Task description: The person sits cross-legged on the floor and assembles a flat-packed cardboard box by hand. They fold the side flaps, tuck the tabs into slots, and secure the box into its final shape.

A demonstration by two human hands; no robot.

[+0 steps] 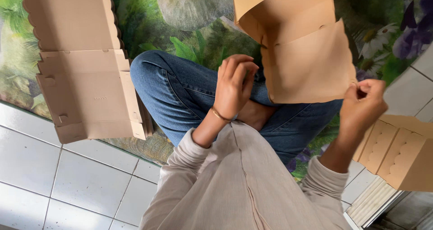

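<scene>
While the right grip [363, 99] pinches the empty half-folded carton [302, 54], the left [234, 85] curls beside it, holding nothing.

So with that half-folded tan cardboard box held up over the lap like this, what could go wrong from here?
1. The right hand pinches only one corner of the half-folded tan cardboard box; the thin panel could crease or tear there.
2. The left hand sits at the box's edge without a clear grip, so the box might swing or drop onto the blue jeans.
</scene>
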